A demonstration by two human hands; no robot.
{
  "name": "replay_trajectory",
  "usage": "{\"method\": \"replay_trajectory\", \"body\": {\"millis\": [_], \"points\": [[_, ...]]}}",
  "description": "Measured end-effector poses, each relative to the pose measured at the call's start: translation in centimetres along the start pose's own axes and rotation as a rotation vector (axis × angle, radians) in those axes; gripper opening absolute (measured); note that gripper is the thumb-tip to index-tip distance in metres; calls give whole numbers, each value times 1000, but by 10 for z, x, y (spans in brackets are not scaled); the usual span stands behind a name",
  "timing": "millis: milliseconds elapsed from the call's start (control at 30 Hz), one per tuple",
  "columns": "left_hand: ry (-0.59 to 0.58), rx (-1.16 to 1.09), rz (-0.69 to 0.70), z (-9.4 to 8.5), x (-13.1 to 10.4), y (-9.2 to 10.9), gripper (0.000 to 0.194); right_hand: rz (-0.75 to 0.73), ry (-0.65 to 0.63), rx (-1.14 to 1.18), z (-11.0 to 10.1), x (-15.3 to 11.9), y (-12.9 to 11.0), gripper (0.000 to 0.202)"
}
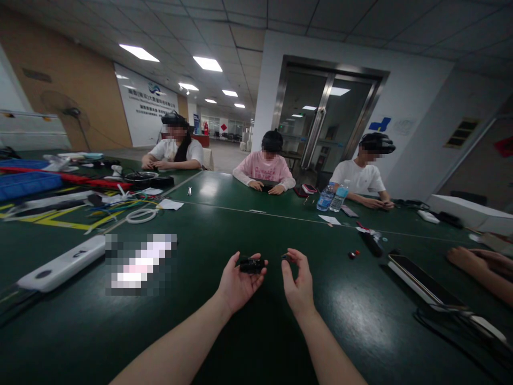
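Left hand: We hold the left hand [242, 279] palm up, its thumb and fingers curled around a black device [251, 266]; the device lies across the fingers, above the table.
Right hand: We keep the right hand [298, 280] just beside the left, thumb and index finger pinching a small dark piece [286, 257] at their tips.
Device and piece: We observe the two parts apart, with a narrow gap between the hands; the markings on both are too small to read.
Work surface: We sit at a dark green table [208, 230] crossed by pale seams.
Left side, near: We have a white elongated unit [64, 262] with a dark oval on its face; beside it lies a bright object [142, 264], obscured by pixelation.
Left side, far: We note a loop of white cable [141, 216], a sheet of white paper [171, 204] and a blue tray [30, 185].
Right side, near: We find a dark-faced slab [427, 280] with cables by its lower end; small red and black bits [353, 254] lie between it and our right hand.
Right side, far: We see two plastic bottles [334, 197] standing upright, close together.
Co-workers: Across from us sit a person in white [194, 151] at left, a person in pink [262, 167] at centre and another person in white [355, 176] at right; a co-worker's hands [473, 262] rest at the right edge.
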State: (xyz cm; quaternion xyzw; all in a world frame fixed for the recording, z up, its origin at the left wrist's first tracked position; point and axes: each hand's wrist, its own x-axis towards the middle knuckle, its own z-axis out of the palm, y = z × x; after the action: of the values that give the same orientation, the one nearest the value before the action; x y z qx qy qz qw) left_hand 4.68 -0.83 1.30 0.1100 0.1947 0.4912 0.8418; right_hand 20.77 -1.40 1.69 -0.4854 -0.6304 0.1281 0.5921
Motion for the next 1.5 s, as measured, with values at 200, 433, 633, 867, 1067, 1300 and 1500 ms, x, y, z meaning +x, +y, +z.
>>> {"method": "replay_trajectory", "body": {"millis": [200,433,633,867,1067,1300,1500], "points": [[7,-6,-7,2,-1,0,40,5,-20,-12,-1,0,-1,26],[35,-23,-6,6,-2,1,39,-10,-34,-17,0,0,-2,26],[18,-30,-2,2,0,0,41,-6,-56,-26,0,-1,-2,25],[-7,-54,-8,-1,2,-1,40,-9,-53,-14,3,-2,-1,27],[-14,-48,10,1,2,-1,39,-12,-76,10,5,-2,2,28],[-23,-57,4,2,1,-2,40,17,-137,-11,6,-3,3,32],[14,-39,11,4,1,-3,39,-43,-204,-30,5,-2,-1,21]]}}
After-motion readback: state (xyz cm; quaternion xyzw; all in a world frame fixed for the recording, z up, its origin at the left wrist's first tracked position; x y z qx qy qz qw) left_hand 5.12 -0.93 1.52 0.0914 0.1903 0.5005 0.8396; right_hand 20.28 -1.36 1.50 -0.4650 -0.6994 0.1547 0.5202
